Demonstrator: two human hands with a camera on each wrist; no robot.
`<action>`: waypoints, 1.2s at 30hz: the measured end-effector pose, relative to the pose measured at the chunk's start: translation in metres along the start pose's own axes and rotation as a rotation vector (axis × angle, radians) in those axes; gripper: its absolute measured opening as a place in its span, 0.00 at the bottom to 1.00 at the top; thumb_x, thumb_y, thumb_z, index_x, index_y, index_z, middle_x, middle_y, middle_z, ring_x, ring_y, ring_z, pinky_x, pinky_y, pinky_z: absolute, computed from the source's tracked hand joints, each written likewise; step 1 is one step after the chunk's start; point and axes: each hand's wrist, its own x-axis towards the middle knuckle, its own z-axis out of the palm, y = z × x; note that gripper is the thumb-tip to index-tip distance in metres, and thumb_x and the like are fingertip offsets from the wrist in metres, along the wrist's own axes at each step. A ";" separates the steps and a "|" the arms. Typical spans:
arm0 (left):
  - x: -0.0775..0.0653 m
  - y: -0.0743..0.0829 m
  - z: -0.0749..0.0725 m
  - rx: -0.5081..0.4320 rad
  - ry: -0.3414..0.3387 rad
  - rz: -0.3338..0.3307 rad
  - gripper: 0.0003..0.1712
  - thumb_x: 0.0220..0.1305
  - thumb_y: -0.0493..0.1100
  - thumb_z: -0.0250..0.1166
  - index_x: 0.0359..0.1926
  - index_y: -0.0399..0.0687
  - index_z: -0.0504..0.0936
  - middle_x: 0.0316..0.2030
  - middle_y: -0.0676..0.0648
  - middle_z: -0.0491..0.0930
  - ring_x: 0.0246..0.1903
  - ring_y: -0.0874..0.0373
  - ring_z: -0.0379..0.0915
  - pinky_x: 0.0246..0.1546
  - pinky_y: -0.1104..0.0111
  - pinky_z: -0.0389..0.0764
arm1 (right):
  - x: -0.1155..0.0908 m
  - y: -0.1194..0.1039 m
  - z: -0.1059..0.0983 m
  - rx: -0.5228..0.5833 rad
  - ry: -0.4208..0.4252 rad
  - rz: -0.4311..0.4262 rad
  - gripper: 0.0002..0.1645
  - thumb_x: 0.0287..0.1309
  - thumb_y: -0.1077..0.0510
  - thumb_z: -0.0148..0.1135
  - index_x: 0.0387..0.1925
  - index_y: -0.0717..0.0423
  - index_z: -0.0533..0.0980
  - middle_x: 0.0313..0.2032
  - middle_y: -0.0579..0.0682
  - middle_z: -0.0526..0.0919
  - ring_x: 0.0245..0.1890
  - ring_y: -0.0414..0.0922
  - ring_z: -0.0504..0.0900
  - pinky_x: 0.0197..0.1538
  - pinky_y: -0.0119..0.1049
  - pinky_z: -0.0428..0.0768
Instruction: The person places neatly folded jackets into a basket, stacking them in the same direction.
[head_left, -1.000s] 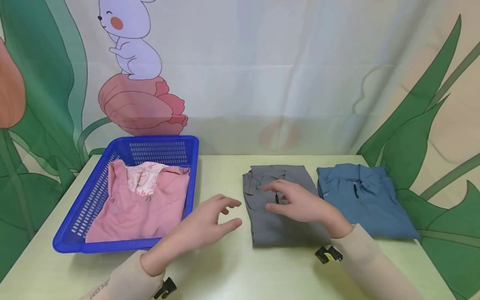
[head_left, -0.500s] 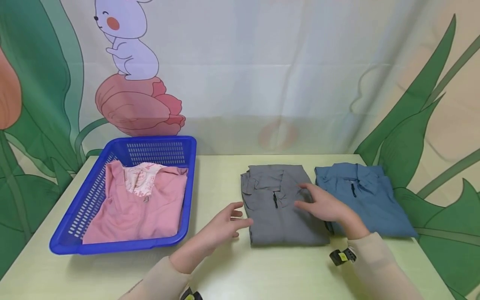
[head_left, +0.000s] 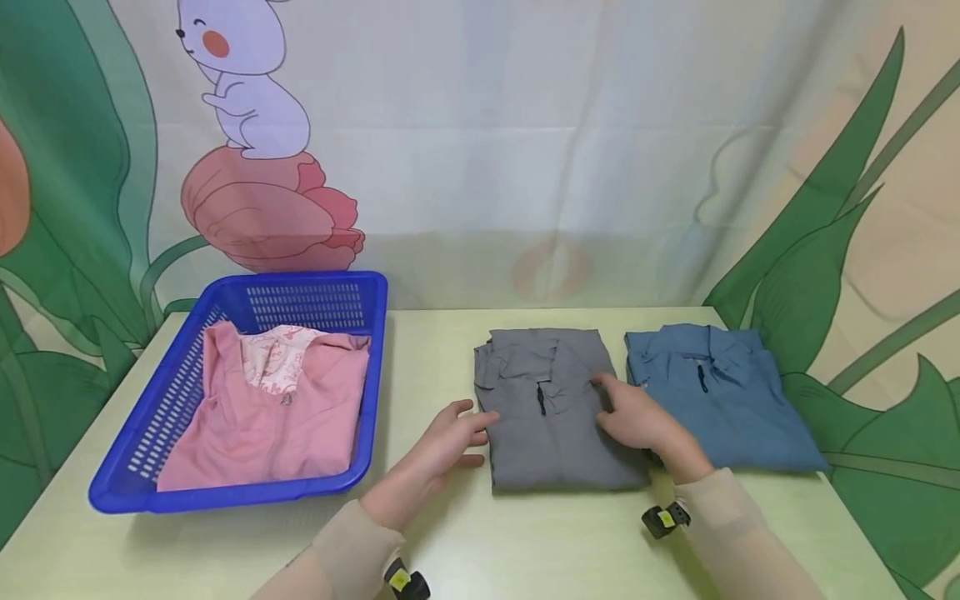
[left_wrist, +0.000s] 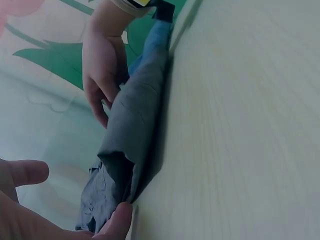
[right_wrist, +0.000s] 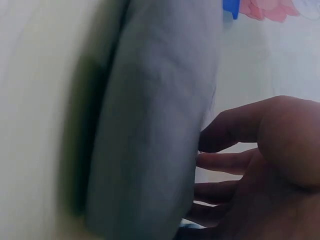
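Observation:
A folded grey jacket [head_left: 562, 450] with a collar and a short black zip pull lies flat on the table in the head view. My left hand [head_left: 441, 446] is at its left side, fingers spread and lightly bent. In the left wrist view a fingertip of that hand touches the folded edge of the grey jacket [left_wrist: 137, 105], thumb apart. On the opposite side, my right hand [head_left: 637, 417] rests on the jacket's right part, fingertips and thumb against the cloth. From the right wrist, bent fingers of my right hand [right_wrist: 275, 155] meet the jacket's upper surface.
A folded blue jacket [head_left: 735, 417] lies on the table [head_left: 517, 550] just right of the grey one. At left stands a blue plastic basket [head_left: 225, 498] holding a folded pink jacket [head_left: 262, 446]. A printed curtain [head_left: 480, 150] hangs behind the table.
My left hand has moved right, from beside the basket to the grey jacket's left edge. The right hand has shifted from over the jacket's middle to its right side and lowered onto it.

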 end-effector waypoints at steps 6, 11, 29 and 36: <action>0.005 0.000 -0.010 0.043 0.066 0.019 0.43 0.73 0.45 0.61 0.76 0.28 0.52 0.67 0.27 0.67 0.61 0.36 0.70 0.56 0.50 0.78 | 0.009 -0.006 0.008 0.021 0.009 -0.032 0.35 0.62 0.70 0.58 0.70 0.71 0.64 0.67 0.71 0.70 0.67 0.64 0.69 0.65 0.59 0.70; 0.007 -0.001 -0.019 0.135 0.138 0.047 0.43 0.72 0.46 0.61 0.76 0.28 0.53 0.71 0.26 0.60 0.63 0.33 0.68 0.59 0.47 0.75 | 0.013 -0.005 0.010 0.137 0.021 -0.039 0.37 0.63 0.66 0.66 0.70 0.71 0.64 0.67 0.72 0.69 0.68 0.67 0.67 0.66 0.59 0.69; 0.028 -0.001 -0.010 0.182 0.184 0.052 0.33 0.75 0.43 0.58 0.71 0.25 0.64 0.59 0.31 0.73 0.49 0.47 0.73 0.47 0.58 0.77 | 0.024 -0.004 0.014 0.408 0.071 0.192 0.41 0.67 0.61 0.64 0.71 0.79 0.58 0.65 0.75 0.70 0.65 0.67 0.71 0.65 0.57 0.71; 0.038 -0.003 -0.010 0.199 0.173 0.070 0.27 0.75 0.40 0.57 0.65 0.22 0.71 0.60 0.31 0.75 0.61 0.41 0.71 0.62 0.52 0.73 | 0.025 0.000 0.022 0.527 0.046 0.150 0.39 0.65 0.64 0.66 0.70 0.78 0.62 0.61 0.72 0.75 0.61 0.63 0.75 0.65 0.55 0.72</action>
